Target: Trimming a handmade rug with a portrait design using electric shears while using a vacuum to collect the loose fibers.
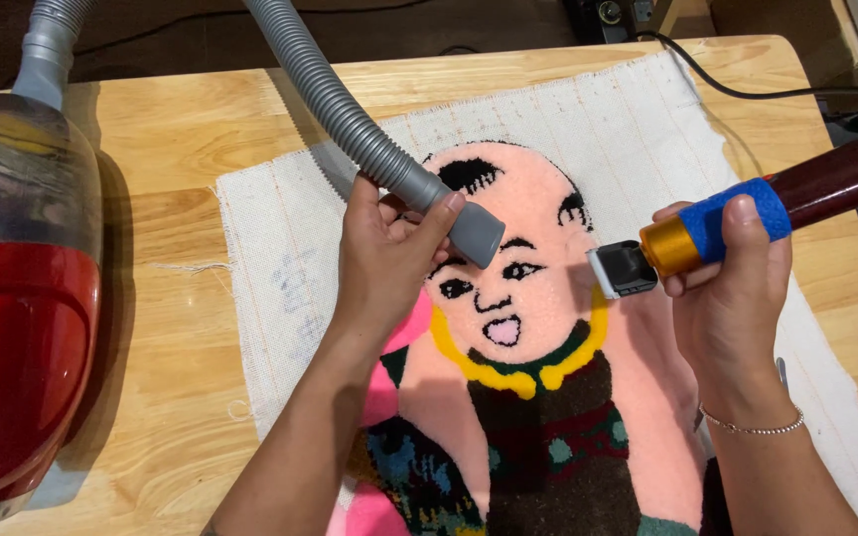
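Observation:
A tufted rug (pixel 538 328) showing a pink cartoon child's face lies on white backing cloth (pixel 280 268). My left hand (pixel 384 253) grips the grey ribbed vacuum hose (pixel 350 119) near its nozzle (pixel 474 233), which points at the face's forehead. My right hand (pixel 727 288) holds an electric clipper (pixel 747 213) with a dark red body, blue wrap and gold collar. Its black blade head (pixel 623 270) rests at the right cheek of the face, close to the nozzle.
A red vacuum cleaner (pixel 17 328) with a clear dust chamber stands at the left on the wooden table (pixel 161 149). A black cable (pixel 737 89) runs off the table's far right corner. Dark objects sit beyond the back edge.

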